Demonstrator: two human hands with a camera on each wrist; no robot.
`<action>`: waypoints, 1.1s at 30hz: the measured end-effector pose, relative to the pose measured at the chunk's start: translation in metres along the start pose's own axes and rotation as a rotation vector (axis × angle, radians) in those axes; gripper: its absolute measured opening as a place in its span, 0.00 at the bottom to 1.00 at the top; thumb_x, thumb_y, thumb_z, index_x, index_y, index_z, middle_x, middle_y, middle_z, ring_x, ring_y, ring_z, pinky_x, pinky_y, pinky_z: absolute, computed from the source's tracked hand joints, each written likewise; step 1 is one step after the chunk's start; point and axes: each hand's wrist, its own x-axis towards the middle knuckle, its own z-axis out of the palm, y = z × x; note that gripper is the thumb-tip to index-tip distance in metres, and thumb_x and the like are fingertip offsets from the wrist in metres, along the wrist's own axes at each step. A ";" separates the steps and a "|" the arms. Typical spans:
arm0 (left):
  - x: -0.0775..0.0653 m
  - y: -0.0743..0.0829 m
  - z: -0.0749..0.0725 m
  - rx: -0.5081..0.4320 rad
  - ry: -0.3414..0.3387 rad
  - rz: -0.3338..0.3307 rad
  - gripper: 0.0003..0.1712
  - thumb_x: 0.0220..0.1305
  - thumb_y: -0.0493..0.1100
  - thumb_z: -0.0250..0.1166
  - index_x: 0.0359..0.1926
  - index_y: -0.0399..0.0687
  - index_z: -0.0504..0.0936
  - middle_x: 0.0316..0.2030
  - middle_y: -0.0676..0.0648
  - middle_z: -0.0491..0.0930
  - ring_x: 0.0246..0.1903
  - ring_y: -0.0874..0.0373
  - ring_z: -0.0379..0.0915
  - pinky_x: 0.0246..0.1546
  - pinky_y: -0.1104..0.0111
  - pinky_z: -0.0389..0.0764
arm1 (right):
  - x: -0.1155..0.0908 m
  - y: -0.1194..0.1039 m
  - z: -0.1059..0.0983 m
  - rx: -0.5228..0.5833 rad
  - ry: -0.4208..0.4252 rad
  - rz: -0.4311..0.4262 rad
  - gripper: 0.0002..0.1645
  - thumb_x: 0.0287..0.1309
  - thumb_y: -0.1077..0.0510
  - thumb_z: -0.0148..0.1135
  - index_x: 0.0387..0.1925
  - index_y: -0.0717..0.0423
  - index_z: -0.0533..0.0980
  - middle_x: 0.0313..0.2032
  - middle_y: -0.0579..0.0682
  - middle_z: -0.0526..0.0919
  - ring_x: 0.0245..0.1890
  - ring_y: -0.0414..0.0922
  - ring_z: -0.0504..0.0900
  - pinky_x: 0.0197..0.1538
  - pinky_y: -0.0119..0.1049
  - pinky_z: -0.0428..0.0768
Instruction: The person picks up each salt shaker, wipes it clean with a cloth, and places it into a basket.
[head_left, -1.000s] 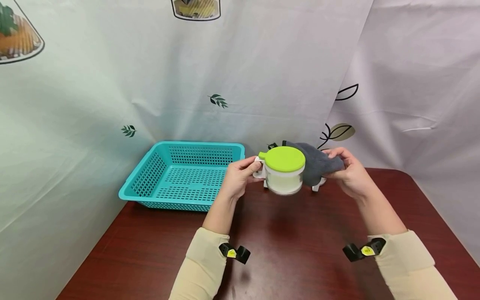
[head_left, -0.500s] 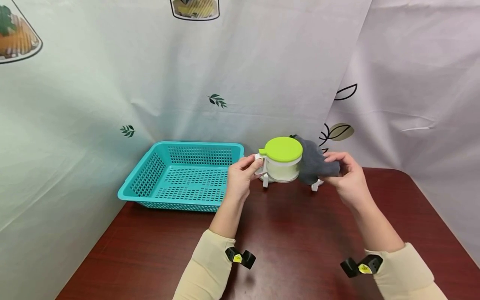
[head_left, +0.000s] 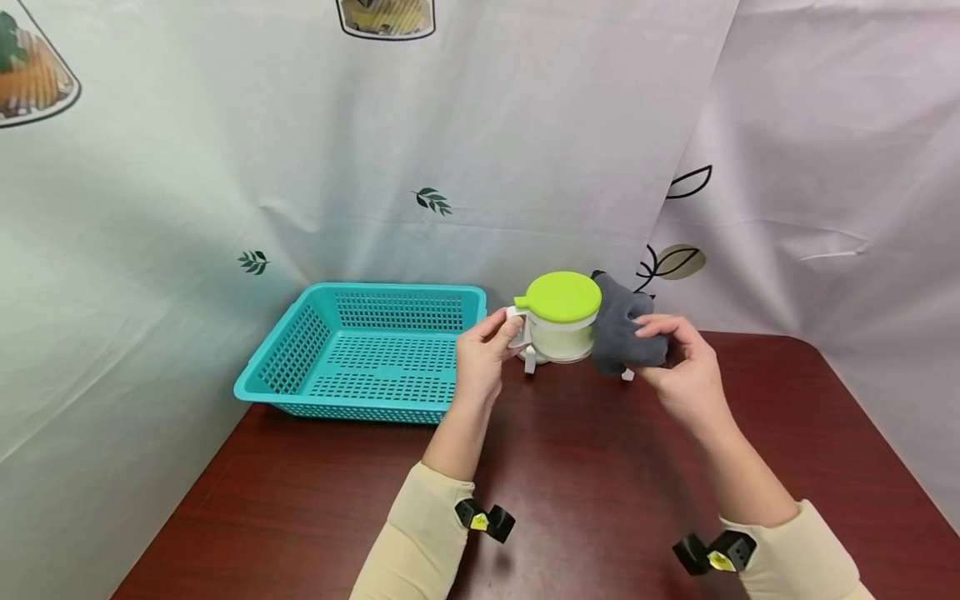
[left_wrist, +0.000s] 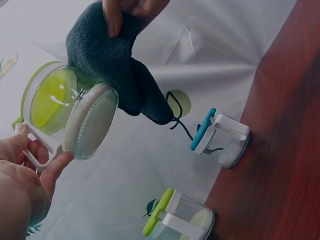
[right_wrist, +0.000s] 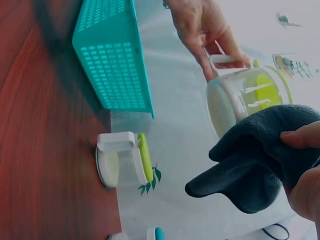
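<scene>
My left hand (head_left: 480,354) grips the white handle of a clear seasoning jar (head_left: 561,337) with a lime-green lid, held up over the back of the table. Some pale contents show inside it. A dark grey cloth (head_left: 624,325) is bunched in my right hand (head_left: 686,375), pinched between thumb and fingers, and it lies against the jar's right side. In the left wrist view the cloth (left_wrist: 107,55) drapes over the jar's wall near the base, its free end hanging down. The right wrist view shows the jar (right_wrist: 245,95) behind the cloth's folds.
A turquoise perforated basket (head_left: 360,408) stands at the back left of the dark red table (head_left: 570,500). Behind the held jar are two more handled jars, one with a green lid (left_wrist: 160,212), one with a blue lid (left_wrist: 204,131). A printed fabric backdrop (head_left: 525,150) closes off the back.
The jar has risen slightly and gone back, with its lid turned more toward me. My right hand has moved left, and the cloth is bunched closer round the jar's right side.
</scene>
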 end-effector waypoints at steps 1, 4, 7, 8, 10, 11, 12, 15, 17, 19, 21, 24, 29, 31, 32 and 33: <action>0.000 0.000 0.000 -0.005 0.005 -0.001 0.21 0.59 0.31 0.62 0.54 0.28 0.73 0.49 0.34 0.75 0.42 0.51 0.77 0.36 0.60 0.80 | -0.001 -0.001 0.001 0.002 0.000 -0.008 0.24 0.33 0.88 0.60 0.32 0.65 0.72 0.42 0.47 0.78 0.48 0.44 0.74 0.49 0.25 0.73; 0.000 0.001 0.001 -0.019 0.013 0.008 0.21 0.59 0.30 0.62 0.54 0.28 0.73 0.49 0.33 0.75 0.42 0.51 0.77 0.37 0.60 0.80 | -0.003 -0.002 0.005 -0.004 0.001 -0.027 0.23 0.32 0.89 0.59 0.32 0.67 0.72 0.41 0.48 0.78 0.48 0.46 0.73 0.48 0.26 0.73; 0.000 0.001 0.002 -0.034 0.024 0.015 0.21 0.59 0.29 0.62 0.54 0.27 0.73 0.48 0.32 0.75 0.42 0.50 0.77 0.36 0.60 0.80 | -0.005 -0.003 0.007 -0.034 0.001 -0.030 0.22 0.33 0.88 0.59 0.32 0.68 0.71 0.42 0.47 0.78 0.49 0.46 0.73 0.47 0.26 0.74; 0.000 0.002 0.002 -0.034 0.027 0.018 0.21 0.59 0.29 0.62 0.54 0.26 0.73 0.48 0.32 0.75 0.42 0.50 0.77 0.36 0.60 0.80 | -0.006 -0.004 0.008 -0.049 0.002 -0.030 0.22 0.34 0.88 0.59 0.33 0.68 0.72 0.42 0.47 0.77 0.49 0.45 0.73 0.47 0.25 0.74; 0.000 0.002 0.002 -0.031 0.031 0.017 0.21 0.59 0.29 0.62 0.54 0.27 0.73 0.48 0.32 0.75 0.42 0.49 0.77 0.35 0.60 0.80 | -0.007 -0.004 0.009 -0.072 0.005 -0.025 0.22 0.35 0.87 0.59 0.33 0.68 0.72 0.42 0.46 0.77 0.48 0.44 0.73 0.46 0.25 0.75; 0.000 0.002 0.003 -0.029 0.033 0.015 0.21 0.58 0.30 0.62 0.54 0.27 0.73 0.48 0.33 0.75 0.42 0.49 0.77 0.35 0.60 0.80 | -0.008 -0.004 0.010 -0.073 0.004 -0.024 0.22 0.35 0.87 0.60 0.33 0.68 0.72 0.42 0.46 0.77 0.48 0.44 0.73 0.45 0.25 0.75; 0.000 0.003 0.003 -0.026 0.034 0.015 0.21 0.58 0.30 0.62 0.53 0.27 0.74 0.48 0.33 0.75 0.42 0.49 0.77 0.35 0.60 0.80 | -0.008 -0.004 0.010 -0.078 -0.001 -0.027 0.22 0.35 0.87 0.60 0.33 0.68 0.72 0.42 0.46 0.77 0.48 0.44 0.73 0.43 0.25 0.75; 0.000 0.003 0.004 -0.019 0.041 0.016 0.21 0.58 0.30 0.63 0.53 0.28 0.74 0.48 0.33 0.76 0.42 0.49 0.77 0.36 0.59 0.80 | -0.010 -0.004 0.011 -0.065 -0.025 -0.039 0.22 0.35 0.87 0.60 0.34 0.69 0.71 0.43 0.46 0.77 0.49 0.43 0.73 0.41 0.25 0.76; 0.000 0.002 0.005 -0.017 0.052 0.024 0.20 0.58 0.30 0.63 0.52 0.27 0.75 0.47 0.32 0.76 0.41 0.49 0.77 0.35 0.59 0.80 | -0.010 -0.004 0.013 -0.044 -0.042 -0.052 0.21 0.35 0.87 0.60 0.33 0.69 0.71 0.43 0.47 0.78 0.48 0.44 0.73 0.42 0.25 0.76; -0.001 0.002 0.006 -0.016 0.061 0.028 0.20 0.58 0.30 0.63 0.51 0.27 0.76 0.46 0.32 0.77 0.40 0.50 0.78 0.35 0.60 0.80 | -0.011 -0.003 0.015 -0.023 -0.053 -0.062 0.22 0.34 0.87 0.60 0.33 0.68 0.72 0.42 0.47 0.78 0.48 0.44 0.74 0.44 0.26 0.75; -0.001 0.001 0.007 -0.018 0.065 0.030 0.19 0.57 0.30 0.64 0.51 0.27 0.76 0.45 0.33 0.77 0.40 0.51 0.78 0.35 0.60 0.80 | -0.011 -0.002 0.016 0.010 -0.059 -0.073 0.22 0.34 0.88 0.60 0.32 0.67 0.73 0.41 0.48 0.78 0.47 0.45 0.74 0.46 0.26 0.74; -0.001 0.000 0.008 -0.021 0.063 0.030 0.19 0.57 0.30 0.64 0.50 0.27 0.77 0.44 0.35 0.77 0.38 0.53 0.77 0.34 0.60 0.81 | -0.013 -0.001 0.018 0.044 -0.084 -0.089 0.22 0.34 0.88 0.58 0.31 0.66 0.73 0.41 0.49 0.79 0.46 0.46 0.74 0.47 0.26 0.73; -0.002 -0.003 0.009 -0.020 0.056 0.020 0.19 0.56 0.30 0.64 0.50 0.27 0.76 0.41 0.37 0.77 0.38 0.54 0.77 0.35 0.60 0.80 | -0.016 0.000 0.021 0.057 -0.140 -0.098 0.21 0.37 0.86 0.58 0.30 0.63 0.74 0.41 0.49 0.79 0.46 0.46 0.74 0.47 0.27 0.73; -0.003 -0.004 0.010 -0.018 0.056 0.016 0.20 0.56 0.30 0.64 0.50 0.26 0.76 0.42 0.37 0.76 0.38 0.54 0.77 0.35 0.59 0.80 | -0.018 0.001 0.024 0.055 -0.161 -0.103 0.21 0.38 0.86 0.58 0.30 0.62 0.74 0.41 0.50 0.79 0.47 0.46 0.74 0.48 0.27 0.74; -0.003 -0.004 0.011 -0.017 0.054 0.015 0.20 0.56 0.30 0.64 0.51 0.26 0.76 0.42 0.36 0.76 0.38 0.54 0.77 0.36 0.58 0.80 | -0.018 0.001 0.026 0.054 -0.170 -0.108 0.21 0.38 0.86 0.59 0.30 0.62 0.74 0.41 0.50 0.79 0.47 0.47 0.74 0.48 0.27 0.74; -0.004 -0.004 0.011 -0.018 0.051 0.015 0.20 0.56 0.30 0.64 0.51 0.26 0.76 0.43 0.36 0.76 0.39 0.53 0.77 0.36 0.58 0.80 | -0.019 0.002 0.027 0.053 -0.181 -0.115 0.21 0.37 0.86 0.59 0.30 0.62 0.74 0.41 0.50 0.79 0.47 0.47 0.74 0.48 0.27 0.74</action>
